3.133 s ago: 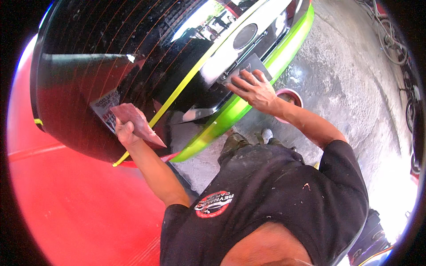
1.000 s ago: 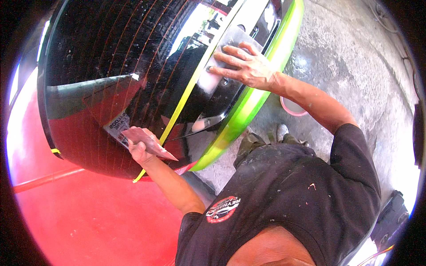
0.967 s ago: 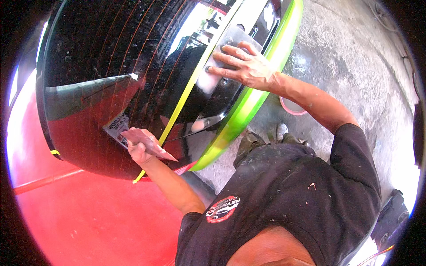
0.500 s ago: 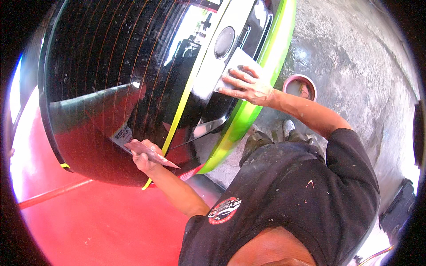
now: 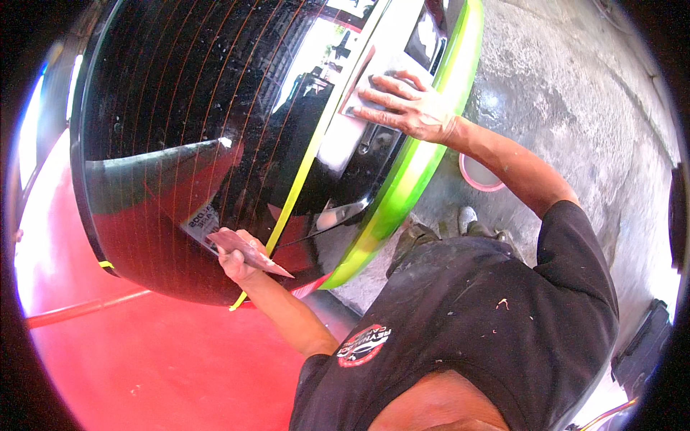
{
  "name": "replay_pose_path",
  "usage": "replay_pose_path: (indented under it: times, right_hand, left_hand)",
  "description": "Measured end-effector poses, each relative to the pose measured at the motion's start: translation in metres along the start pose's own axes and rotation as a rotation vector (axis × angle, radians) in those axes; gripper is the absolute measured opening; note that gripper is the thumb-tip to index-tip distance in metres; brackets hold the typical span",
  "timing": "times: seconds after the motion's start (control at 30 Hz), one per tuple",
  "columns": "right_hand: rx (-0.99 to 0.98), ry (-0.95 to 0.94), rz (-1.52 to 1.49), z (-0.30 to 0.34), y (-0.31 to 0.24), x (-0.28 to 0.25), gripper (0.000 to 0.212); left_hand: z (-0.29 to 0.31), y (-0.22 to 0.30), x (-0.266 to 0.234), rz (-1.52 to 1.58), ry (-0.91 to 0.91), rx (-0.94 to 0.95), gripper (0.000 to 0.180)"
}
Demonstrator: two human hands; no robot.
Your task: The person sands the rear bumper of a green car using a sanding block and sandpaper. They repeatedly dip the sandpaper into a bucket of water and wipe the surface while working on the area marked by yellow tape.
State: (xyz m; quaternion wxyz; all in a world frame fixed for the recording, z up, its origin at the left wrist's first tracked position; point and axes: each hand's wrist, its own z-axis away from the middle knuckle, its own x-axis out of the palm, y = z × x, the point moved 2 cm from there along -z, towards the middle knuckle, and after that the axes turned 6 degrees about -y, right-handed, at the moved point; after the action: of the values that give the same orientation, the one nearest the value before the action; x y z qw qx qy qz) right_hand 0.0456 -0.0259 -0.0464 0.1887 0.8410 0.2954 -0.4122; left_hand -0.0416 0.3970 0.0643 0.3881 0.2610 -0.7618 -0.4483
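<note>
My right hand [image 5: 413, 108] lies with fingers spread and pressed on a pale sheet [image 5: 399, 63], apparently sandpaper, holding it against the car's rear panel [image 5: 338, 140]. That panel is black with a whitish, scuffed strip. My left hand [image 5: 241, 258] pinches a reddish-brown sheet [image 5: 251, 255], probably sandpaper, between thumb and fingers. It rests at the lower edge of the dark rear window [image 5: 165, 237], close to a strip of yellow tape [image 5: 293, 201]. Part of the pale sheet is hidden beneath my right fingers.
A bright green bumper [image 5: 402, 194] curves between the panel and the grey concrete floor [image 5: 553, 108]. On the floor beyond my right forearm stands a round pink-rimmed bucket [image 5: 480, 174], partly covered by the arm. The red car body [image 5: 172, 359] spreads to the lower left.
My right hand and the pale sheet have slid up and slightly inward along the panel, toward the yellow tape. My left hand has barely moved. The view has shifted a little.
</note>
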Motion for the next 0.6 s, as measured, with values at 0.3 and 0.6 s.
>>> replay_pose_path:
  times: [0.3, 0.6]
  right_hand:
    - [-0.001, -0.015, 0.022, -0.013, 0.005, 0.003, 0.061]
    - [-0.046, 0.003, -0.001, -0.014, 0.008, 0.010, 0.060]
  left_hand:
    - [0.004, 0.000, -0.010, -0.071, -0.062, -0.007, 0.056]
    - [0.006, 0.001, -0.007, 0.065, -0.053, -0.014, 0.054]
